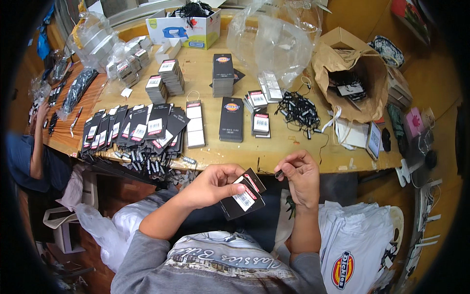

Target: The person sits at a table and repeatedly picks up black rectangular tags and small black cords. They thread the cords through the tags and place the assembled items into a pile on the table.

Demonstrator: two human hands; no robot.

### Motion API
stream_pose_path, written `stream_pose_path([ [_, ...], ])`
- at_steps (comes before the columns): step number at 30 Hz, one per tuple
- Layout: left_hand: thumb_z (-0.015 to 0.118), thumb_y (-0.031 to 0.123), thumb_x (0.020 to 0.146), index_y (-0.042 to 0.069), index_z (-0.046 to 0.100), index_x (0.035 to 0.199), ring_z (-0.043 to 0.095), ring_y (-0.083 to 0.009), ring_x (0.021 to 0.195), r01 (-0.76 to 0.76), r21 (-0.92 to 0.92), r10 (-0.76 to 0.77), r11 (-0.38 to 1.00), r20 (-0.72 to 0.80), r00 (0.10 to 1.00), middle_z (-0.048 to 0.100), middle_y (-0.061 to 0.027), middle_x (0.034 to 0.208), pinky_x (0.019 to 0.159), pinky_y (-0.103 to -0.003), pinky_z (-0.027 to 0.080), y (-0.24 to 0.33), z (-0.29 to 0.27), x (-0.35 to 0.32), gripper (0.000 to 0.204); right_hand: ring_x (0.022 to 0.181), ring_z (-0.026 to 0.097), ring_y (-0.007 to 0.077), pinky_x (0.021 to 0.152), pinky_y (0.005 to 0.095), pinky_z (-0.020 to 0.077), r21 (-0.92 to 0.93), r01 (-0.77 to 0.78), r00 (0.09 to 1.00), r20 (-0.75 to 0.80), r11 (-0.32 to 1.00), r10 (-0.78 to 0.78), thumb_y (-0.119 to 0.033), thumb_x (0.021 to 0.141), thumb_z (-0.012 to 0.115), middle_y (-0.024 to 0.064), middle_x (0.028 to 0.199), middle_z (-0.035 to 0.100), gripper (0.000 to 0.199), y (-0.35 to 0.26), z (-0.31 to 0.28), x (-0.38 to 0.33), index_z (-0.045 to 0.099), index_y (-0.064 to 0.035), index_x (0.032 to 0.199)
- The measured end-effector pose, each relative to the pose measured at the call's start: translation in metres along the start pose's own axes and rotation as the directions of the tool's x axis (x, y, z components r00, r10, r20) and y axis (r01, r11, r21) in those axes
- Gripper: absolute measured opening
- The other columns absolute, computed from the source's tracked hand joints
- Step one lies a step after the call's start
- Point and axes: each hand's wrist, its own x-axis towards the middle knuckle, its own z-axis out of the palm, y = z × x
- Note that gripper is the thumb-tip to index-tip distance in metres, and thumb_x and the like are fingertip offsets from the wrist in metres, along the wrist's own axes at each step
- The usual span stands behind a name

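Observation:
My left hand (pixel 211 186) is closed on a few black hang tags (pixel 240 207) with white barcode stickers and red bands, its thumb lying on top. To the right, my right hand (pixel 302 182) pinches the small black end of a tag string (pixel 279 175) between thumb and fingers, just apart from the tags. Beyond it on the table lies a tangled heap of black tag strings (pixel 298 111). Fanned black hang tags (pixel 139 128) with strings hanging over the near edge spread at the left. Stacks of tags (pixel 231 119) stand mid-table.
A brown paper bag (pixel 325 63) holding tags stands at the right, near a phone (pixel 373 140). At the back are a white box (pixel 205 33) with black strings and clear plastic bags (pixel 269 34). White folded shirts (pixel 355 235) lie at my right. Another person (pixel 36 147) sits far left.

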Motion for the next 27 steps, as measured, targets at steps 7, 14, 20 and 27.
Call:
stream_pose_path([
  [7,0.053,0.000,0.077,-0.004,0.056,0.089,0.048,-0.0111,0.093,-0.010,0.245,-0.024,0.969,0.139,0.990,0.035,-0.0097,0.125,0.074,-0.023,0.042,-0.018,0.011,-0.023,0.014,0.056,0.052,0.0065,0.043,0.0134,0.0375,0.008,-0.055,0.992,-0.112,0.998,0.056,0.000,0.073,0.059,0.0037,0.068,0.056,0.011,0.020,0.020,-0.049,0.053,-0.0019,0.082],
  [14,0.059,0.003,0.074,-0.005,0.056,0.093,0.052,-0.0112,0.083,0.148,0.235,-0.203,0.961,0.229,0.952,0.052,-0.0082,0.101,0.072,-0.022,0.043,-0.042,0.003,-0.044,0.021,0.058,0.054,0.0092,0.050,0.0191,0.0444,0.005,0.023,1.000,0.014,1.000,-0.023,0.002,0.071,0.061,0.0074,0.072,0.056,0.009,0.019,0.024,-0.078,0.056,0.0022,0.079],
  [20,0.066,0.005,0.065,-0.006,0.058,0.071,0.054,-0.0180,0.070,0.021,0.083,-0.026,0.996,0.064,0.998,0.055,-0.0171,0.083,0.065,-0.026,0.043,-0.014,-0.009,-0.070,0.015,0.059,0.055,0.0100,0.052,0.0185,0.0438,-0.295,-0.011,0.978,0.194,0.956,0.071,0.007,0.069,0.058,0.0072,0.074,0.056,0.016,0.017,0.016,-0.094,0.060,0.0034,0.085],
  [27,0.067,0.007,0.065,-0.008,0.057,0.071,0.055,-0.0175,0.067,-0.026,0.064,0.026,0.998,0.003,1.000,0.054,-0.0165,0.078,0.060,-0.025,0.044,-0.009,-0.009,-0.078,0.019,0.064,0.057,0.0112,0.060,0.0217,0.0441,-0.487,0.119,0.957,0.288,0.865,0.031,-0.001,0.068,0.061,0.0075,0.075,0.061,0.012,0.035,0.023,-0.091,0.062,0.0020,0.080],
])
